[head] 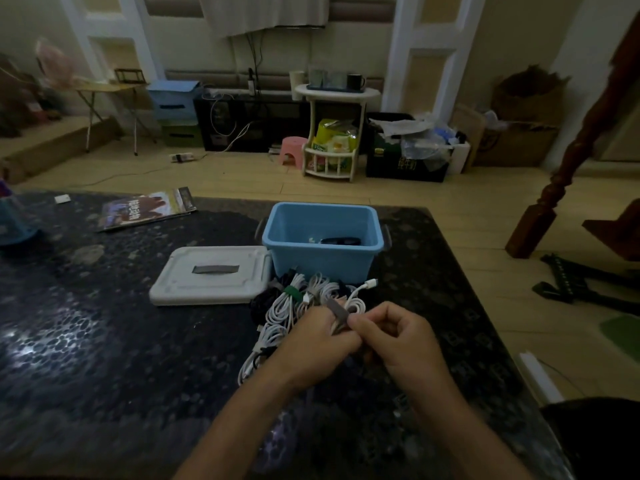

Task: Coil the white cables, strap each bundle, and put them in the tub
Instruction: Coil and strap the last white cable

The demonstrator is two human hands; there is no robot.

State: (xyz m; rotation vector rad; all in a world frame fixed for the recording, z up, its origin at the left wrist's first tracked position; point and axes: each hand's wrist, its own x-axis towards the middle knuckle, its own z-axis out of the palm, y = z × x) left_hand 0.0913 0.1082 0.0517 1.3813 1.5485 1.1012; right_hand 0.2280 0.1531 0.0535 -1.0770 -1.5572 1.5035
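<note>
Broadly, largest first:
Table: dark speckled glossy table (104,341) fills the lower view, with everything below resting on it.
Tub: light blue rectangular plastic tub (323,259) stands open at 12 o'clock from the hands; a dark object and a bit of white lie at its bottom, too dim to identify.
Lid: grey-white flat plastic lid with a dark handle slot (211,277) lies just beside the tub, at its 9 o'clock.
Magazine: glossy magazine (147,209) lies at 10 o'clock, well apart from the hands.
Cable heap: pile of white coiled cables (282,308) sits against the tub's near wall and runs down toward 7 o'clock; one bundle in it wears a green strap (293,292), and some dark cables lie on its left edge.
Left hand: left hand (315,339) is curled around a white cable bundle, held above the heap.
Right hand: right hand (394,336) is curled, its fingertips pinching at the same bundle.
Strap: grey strap (337,311) stands up between the two hands at the bundle; which hand holds it I cannot tell.
</note>
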